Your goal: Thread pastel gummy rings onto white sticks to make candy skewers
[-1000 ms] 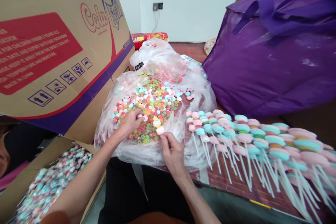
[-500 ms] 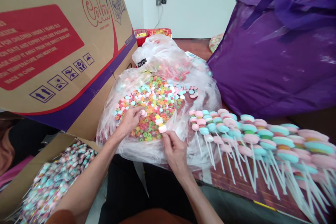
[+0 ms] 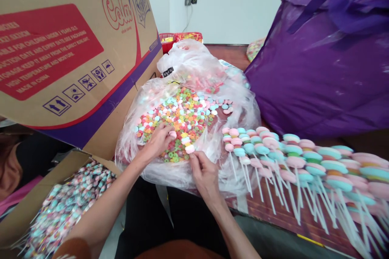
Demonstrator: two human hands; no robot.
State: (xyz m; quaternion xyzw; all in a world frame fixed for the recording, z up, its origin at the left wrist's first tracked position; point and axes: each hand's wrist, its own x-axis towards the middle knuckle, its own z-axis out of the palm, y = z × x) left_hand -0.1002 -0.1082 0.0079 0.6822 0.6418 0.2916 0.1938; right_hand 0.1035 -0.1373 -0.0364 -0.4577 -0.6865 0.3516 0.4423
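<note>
My right hand (image 3: pixel 204 172) pinches the lower end of a candy stick (image 3: pixel 187 144), on which pink, white and yellow pieces are stacked. Its stick is mostly hidden by my fingers. To the left, my left hand (image 3: pixel 159 141) is closed with a pink candy piece (image 3: pixel 173 134) at its fingertips, close to the stacked candy but apart from it. Under both hands a clear plastic bag (image 3: pixel 129 151) lies spread open. On it are loose gummy rings (image 3: pixel 174 156) in green, orange and red, mixed with pink, blue and white round candies (image 3: pixel 209 104).
Several finished candy sticks (image 3: pixel 291 162) lie in rows on the table (image 3: pixel 261 206) at right, below a purple bag (image 3: pixel 322 60). A large carton (image 3: pixel 121 60) stands at left. Beneath it, an open box (image 3: pixel 63 166) holds wrapped candies (image 3: pixel 73 202).
My left hand has moved slightly right, bringing the pink piece nearer the stacked candy. My right hand keeps its hold on the stick. The whole view has shifted a little.
</note>
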